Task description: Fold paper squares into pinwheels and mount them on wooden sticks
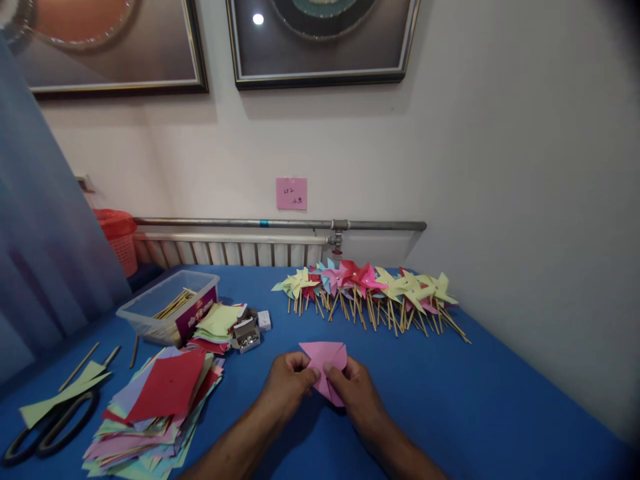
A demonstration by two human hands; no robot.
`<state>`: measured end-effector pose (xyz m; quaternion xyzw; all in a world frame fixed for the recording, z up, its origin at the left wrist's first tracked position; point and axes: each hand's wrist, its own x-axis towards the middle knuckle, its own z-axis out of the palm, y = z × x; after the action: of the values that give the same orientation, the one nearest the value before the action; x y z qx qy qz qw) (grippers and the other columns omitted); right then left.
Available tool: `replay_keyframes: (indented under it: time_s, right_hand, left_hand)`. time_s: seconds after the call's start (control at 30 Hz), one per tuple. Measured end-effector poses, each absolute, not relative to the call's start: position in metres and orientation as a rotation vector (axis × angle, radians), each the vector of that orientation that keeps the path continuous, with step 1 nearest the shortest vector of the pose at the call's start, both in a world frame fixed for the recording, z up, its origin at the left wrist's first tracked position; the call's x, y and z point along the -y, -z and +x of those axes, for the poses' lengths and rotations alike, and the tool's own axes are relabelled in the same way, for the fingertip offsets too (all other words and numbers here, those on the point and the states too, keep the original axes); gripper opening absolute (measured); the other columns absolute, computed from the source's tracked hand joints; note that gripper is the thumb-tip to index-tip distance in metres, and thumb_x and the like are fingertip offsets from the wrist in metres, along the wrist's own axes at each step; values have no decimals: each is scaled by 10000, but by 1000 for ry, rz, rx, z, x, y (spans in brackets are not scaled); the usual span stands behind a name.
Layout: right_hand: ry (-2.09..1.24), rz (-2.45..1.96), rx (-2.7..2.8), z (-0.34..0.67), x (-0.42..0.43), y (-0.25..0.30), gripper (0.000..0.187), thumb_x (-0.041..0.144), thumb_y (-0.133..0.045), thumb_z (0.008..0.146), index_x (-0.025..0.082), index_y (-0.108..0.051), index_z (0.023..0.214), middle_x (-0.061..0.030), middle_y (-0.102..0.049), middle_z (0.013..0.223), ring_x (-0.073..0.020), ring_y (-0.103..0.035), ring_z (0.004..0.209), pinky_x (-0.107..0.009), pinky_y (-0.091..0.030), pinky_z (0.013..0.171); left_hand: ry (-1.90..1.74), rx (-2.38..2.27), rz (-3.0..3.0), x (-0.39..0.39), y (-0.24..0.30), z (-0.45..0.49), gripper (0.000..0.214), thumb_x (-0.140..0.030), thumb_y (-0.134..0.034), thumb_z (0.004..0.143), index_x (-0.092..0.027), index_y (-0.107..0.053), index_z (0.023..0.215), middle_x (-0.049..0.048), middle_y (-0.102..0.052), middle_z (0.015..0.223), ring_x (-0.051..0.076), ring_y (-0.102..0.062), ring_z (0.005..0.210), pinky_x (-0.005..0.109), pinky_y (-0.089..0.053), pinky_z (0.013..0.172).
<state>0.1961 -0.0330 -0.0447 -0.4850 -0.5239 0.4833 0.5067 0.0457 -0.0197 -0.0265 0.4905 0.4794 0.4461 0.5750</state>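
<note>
Between my two hands is a pink paper square with slits cut in from its corners, held just above the blue table. My left hand pinches its left side between thumb and fingers. On the right side, my right hand grips the paper, its thumb lying on the front near the middle. The fingers behind the sheet are partly hidden. Beyond my hands lies a row of finished paper pinwheels on thin wooden sticks, in yellow, red, pink and blue.
At the left lie a pile of coloured paper squares, black-handled scissors under pale green strips, and smaller papers. A clear plastic box holds wooden sticks. Beside it, a small open box contains shiny pins. A wall borders the table.
</note>
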Motion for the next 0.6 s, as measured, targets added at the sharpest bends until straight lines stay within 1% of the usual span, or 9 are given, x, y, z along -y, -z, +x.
replay_keyframes:
  time_s: [0.13, 0.3, 0.47, 0.6]
  right_hand:
    - [-1165, -1179, 1273, 196, 33, 45, 446, 540, -684, 776, 138, -758, 956, -39, -706, 757, -193, -566, 657, -301, -461, 629]
    - [-1132, -1211, 1279, 196, 34, 43, 445, 551, -701, 767, 131, -755, 907, -34, -687, 734, -186, -551, 655, -296, -452, 622]
    - [-1190, -1154, 1271, 195, 34, 45, 476, 561, -706, 787, 134, -765, 989, -39, -716, 773, -188, -577, 666, -300, -478, 645]
    - [-1183, -1145, 1294, 195, 31, 52, 516, 607, -731, 773, 128, -764, 963, -59, -736, 788, -203, -609, 688, -305, -484, 649]
  left_hand:
    - [-1042, -1126, 1153, 20, 26, 46, 338, -426, -763, 549, -220, -499, 506, -36, -487, 437, 86, -378, 421, 248, -272, 486]
    - [-1062, -1136, 1170, 20, 25, 46, 337, -438, -756, 555, -216, -507, 507, -38, -481, 448, 93, -399, 433, 248, -265, 495]
    - [-1060, -1130, 1166, 20, 24, 46, 381, -472, -789, 546, -213, -513, 503, -42, -480, 440, 88, -396, 426, 252, -266, 489]
    - [-1063, -1123, 1142, 20, 24, 45, 390, -450, -822, 539, -203, -522, 499, -41, -491, 450, 88, -410, 441, 247, -278, 495]
